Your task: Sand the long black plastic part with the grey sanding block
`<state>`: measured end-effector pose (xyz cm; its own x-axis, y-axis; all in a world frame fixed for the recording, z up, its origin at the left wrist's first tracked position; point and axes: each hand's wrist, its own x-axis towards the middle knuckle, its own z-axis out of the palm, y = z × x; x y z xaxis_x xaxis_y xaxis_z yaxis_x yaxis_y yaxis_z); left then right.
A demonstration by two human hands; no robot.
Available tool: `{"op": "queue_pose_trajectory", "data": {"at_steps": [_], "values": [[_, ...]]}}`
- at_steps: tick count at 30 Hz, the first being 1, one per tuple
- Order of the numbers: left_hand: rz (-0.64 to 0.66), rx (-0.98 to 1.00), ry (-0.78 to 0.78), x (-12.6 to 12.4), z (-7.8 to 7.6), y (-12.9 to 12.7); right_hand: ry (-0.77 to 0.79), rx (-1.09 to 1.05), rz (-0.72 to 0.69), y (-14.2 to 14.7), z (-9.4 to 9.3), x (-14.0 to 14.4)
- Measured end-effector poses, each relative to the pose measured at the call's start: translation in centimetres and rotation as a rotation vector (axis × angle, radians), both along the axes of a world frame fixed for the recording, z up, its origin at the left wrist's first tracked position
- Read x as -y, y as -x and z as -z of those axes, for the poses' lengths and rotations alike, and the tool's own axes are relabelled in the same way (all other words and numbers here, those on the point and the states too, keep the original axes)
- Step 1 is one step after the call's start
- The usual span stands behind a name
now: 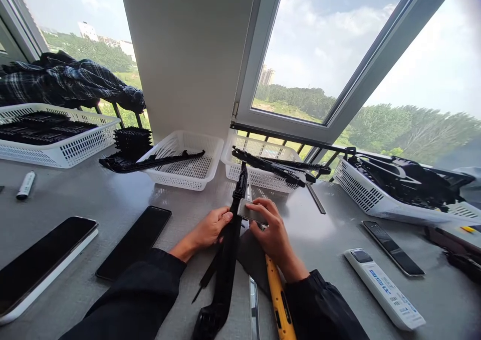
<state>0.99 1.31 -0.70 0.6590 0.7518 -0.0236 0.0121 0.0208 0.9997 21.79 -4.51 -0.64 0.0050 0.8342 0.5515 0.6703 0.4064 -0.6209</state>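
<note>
Handle [278, 300]: yellow, at the bench's [315, 244] near edge, just beside the right forearm; a sleeve might catch and shift it.
Black strip [228, 252]: runs from the near edge toward the far edge, between the hands; its near end, held by neither hand, could swing if the grip slackens.
Left hand [210, 228]: thumb and fingers closed on the strip's middle; the thumb sits close enough to be nipped.
Right hand [272, 232]: fingers bent, closed on a grey block [252, 212] laid against the strip; uneven pressure could make it skid and scratch.
Basket [263, 179]: toward the far edge, loose strips [280, 172] across its rim; a knock from the black strip's far end might dislodge them.
</note>
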Motion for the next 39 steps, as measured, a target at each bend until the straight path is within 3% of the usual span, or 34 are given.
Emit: {"op": "queue_pose_trajectory", "data": {"at_steps": [6, 15, 23, 26, 33, 39], "values": [[0.06, -0.022, 0.012, 0.2, -0.3, -0.1, 0.011, 0.046, -0.047, 0.4, 0.0, 0.3], [-0.08, 0.039, 0.004, -0.2, 0.2, 0.0, 0.017, -0.005, 0.066, 0.1, -0.4, 0.2], [-0.143, 0.045, 0.019, -0.5, 0.8, -0.2, 0.126, -0.02, -0.21, 2.1, -0.9, 1.5], [-0.162, 0.047, 0.022, -0.5, 0.5, -0.2, 0.134, -0.015, -0.234, 2.0, -1.0, 1.5], [-0.144, 0.001, 0.014, -0.4, 0.2, 0.0, 0.081, 0.006, -0.133, 1.2, -1.7, 1.4], [-0.174, 0.064, 0.047, -0.5, 0.5, 0.0, 0.139, 0.06, -0.34, 2.6, -3.1, 3.0]]}}
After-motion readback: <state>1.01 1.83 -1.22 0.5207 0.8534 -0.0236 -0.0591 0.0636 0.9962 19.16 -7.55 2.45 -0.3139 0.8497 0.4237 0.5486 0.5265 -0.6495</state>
